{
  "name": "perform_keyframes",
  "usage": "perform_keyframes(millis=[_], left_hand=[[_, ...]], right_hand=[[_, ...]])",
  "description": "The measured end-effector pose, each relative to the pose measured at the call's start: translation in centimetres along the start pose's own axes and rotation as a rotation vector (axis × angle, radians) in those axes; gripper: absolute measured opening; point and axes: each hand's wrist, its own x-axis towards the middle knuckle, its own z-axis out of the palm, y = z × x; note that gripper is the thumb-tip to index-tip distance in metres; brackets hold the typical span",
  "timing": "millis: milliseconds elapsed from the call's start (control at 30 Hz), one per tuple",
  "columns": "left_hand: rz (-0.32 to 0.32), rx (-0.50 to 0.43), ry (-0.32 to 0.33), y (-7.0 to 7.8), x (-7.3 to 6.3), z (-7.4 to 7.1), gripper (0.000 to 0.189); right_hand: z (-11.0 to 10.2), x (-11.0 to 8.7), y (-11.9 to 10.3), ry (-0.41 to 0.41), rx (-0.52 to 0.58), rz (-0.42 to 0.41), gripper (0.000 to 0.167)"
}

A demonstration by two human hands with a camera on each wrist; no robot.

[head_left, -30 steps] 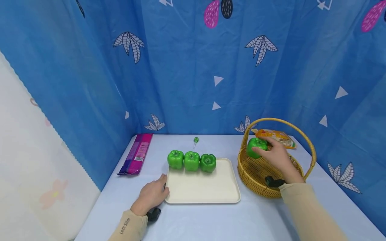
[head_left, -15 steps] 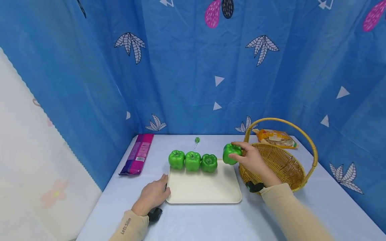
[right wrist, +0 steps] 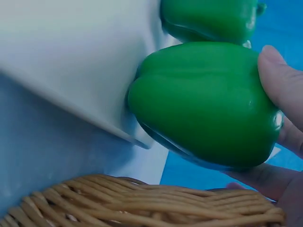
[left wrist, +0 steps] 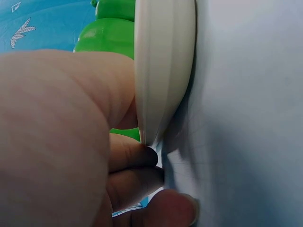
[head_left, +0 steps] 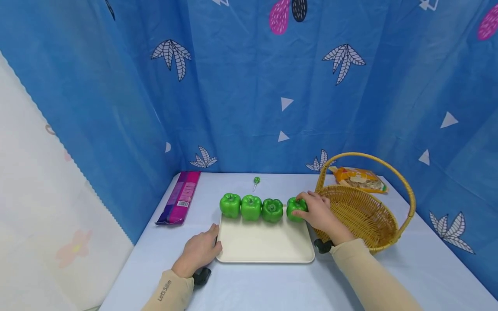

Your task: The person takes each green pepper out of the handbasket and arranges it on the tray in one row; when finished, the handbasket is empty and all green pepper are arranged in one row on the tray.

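My right hand (head_left: 319, 214) holds a green bell pepper (head_left: 296, 210) by its top, thumb and fingers on opposite sides. That bell pepper (right wrist: 208, 104) meets the tray surface in the right wrist view. To its left, three more green bell peppers stand in a row along the far side of the cream tray (head_left: 266, 246); the nearest of them is the right bell pepper (head_left: 272, 210). At the tray's left edge, my left hand (head_left: 198, 250) grips the rim, its thumb reaching over the tray wall (left wrist: 161, 61) in the left wrist view. Its fingertips are partly hidden.
A wicker basket (head_left: 389, 233) with a tall handle stands right of the tray, close to my right wrist. Behind it lies an orange food packet (head_left: 359, 179). A purple-pink packet (head_left: 180, 198) lies at the left, and a green lollipop (head_left: 256, 180) lies beyond the tray.
My right hand has carried the bell pepper left from over the basket and lowered it to the tray's far right corner. The left hand has stayed at the tray's edge.
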Motion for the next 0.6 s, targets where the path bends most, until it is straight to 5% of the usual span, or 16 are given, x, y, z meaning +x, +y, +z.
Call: perform_keyframes(millis=[300,600], left_hand=[[-0.007,0.006,0.003,-0.3,0.0,0.2,0.061],[-0.007,0.009,0.003,-0.4,0.0,0.4,0.061]], right_hand=[[0.7,0.5,-0.1,-0.015,0.016,-0.036,0.043],[1.1,0.3,-0.1,-0.01,0.01,-0.024,0.085]])
